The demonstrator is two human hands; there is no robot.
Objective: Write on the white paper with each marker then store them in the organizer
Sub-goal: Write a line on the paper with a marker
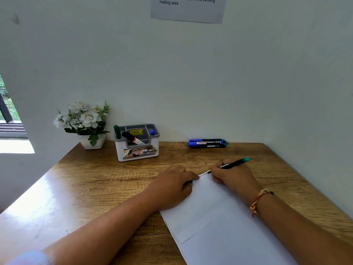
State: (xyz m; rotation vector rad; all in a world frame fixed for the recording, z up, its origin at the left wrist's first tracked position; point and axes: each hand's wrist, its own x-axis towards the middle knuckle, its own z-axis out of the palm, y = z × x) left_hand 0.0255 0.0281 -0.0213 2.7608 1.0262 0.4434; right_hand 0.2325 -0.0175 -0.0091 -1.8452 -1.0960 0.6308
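A white pot of white flowers (91,129) stands at the back left of the wooden counter (107,180), against the wall. Just to its right sits the grey and white organizer (137,150). It holds a green marker (116,131) upright in its left corner, a black marker with a red band (132,138) leaning in the middle, and a blue marker (152,132) at its right end.

The left hand (172,186) rests on the left edge of the white paper (219,217), its fingers curled round a small green cap (191,181). Farther back, near the wall, a small heap of loose markers (207,144) lies on the counter.

The right hand (231,178) pinches a black marker with a teal end (229,165), tip down on the paper's top edge beside a short line of writing (203,175). A woven bracelet (257,201) circles that wrist.
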